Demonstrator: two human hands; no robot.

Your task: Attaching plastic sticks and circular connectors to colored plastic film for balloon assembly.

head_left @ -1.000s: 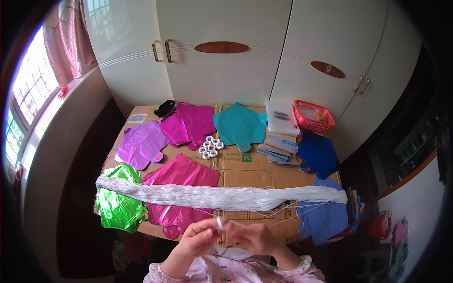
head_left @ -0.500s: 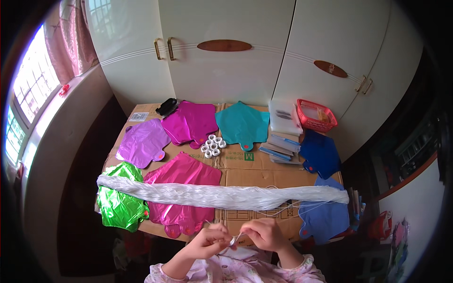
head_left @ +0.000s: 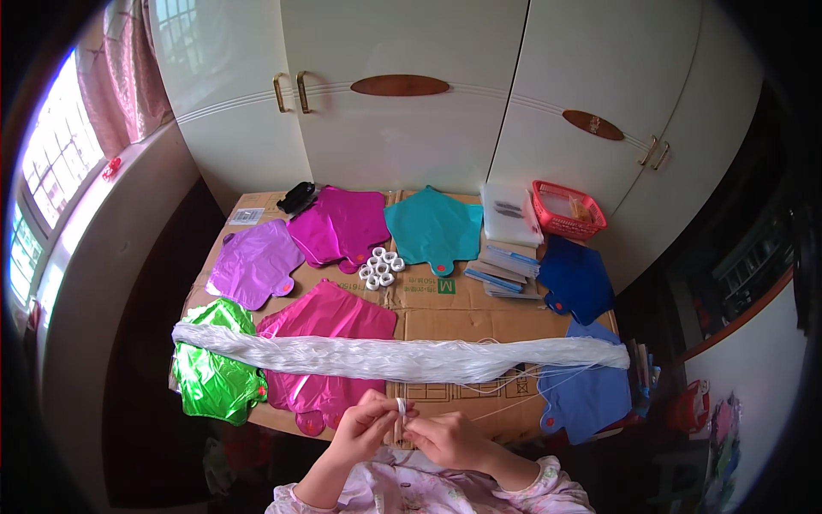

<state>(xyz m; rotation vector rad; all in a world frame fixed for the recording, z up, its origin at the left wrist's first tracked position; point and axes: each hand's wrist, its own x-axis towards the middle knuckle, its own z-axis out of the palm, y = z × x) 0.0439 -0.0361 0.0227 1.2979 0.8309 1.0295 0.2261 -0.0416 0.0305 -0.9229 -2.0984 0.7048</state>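
Note:
At the table's near edge, my left hand (head_left: pixel 366 426) is closed, with a small coil of white string (head_left: pixel 402 406) looped about its fingertips. Close against it, my right hand (head_left: pixel 451 439) is closed in a pinch on the string by the coil; its fingertips are partly hidden. A thin strand trails from the right hand toward the bundle. That long bundle of white string (head_left: pixel 402 358) stretches across the table just beyond both hands. Under it lie flat foil balloons: green (head_left: pixel 218 377), pink (head_left: pixel 330 321) and blue (head_left: pixel 591 394).
Cardboard (head_left: pixel 445 321) covers the table. Farther back are several small white coils (head_left: pixel 382 268), purple (head_left: pixel 255 264), magenta (head_left: pixel 342 224), teal (head_left: pixel 435 227) and dark blue foil balloons (head_left: pixel 576 278), stacked packets (head_left: pixel 503 271), clear bags (head_left: pixel 511 214) and a red basket (head_left: pixel 568 208). Cabinets (head_left: pixel 411 137) stand behind.
My hands have drawn closer together and my left hand has risen slightly. The coil now stands upright at the left fingertips, and my right hand has moved left and lower beside it.

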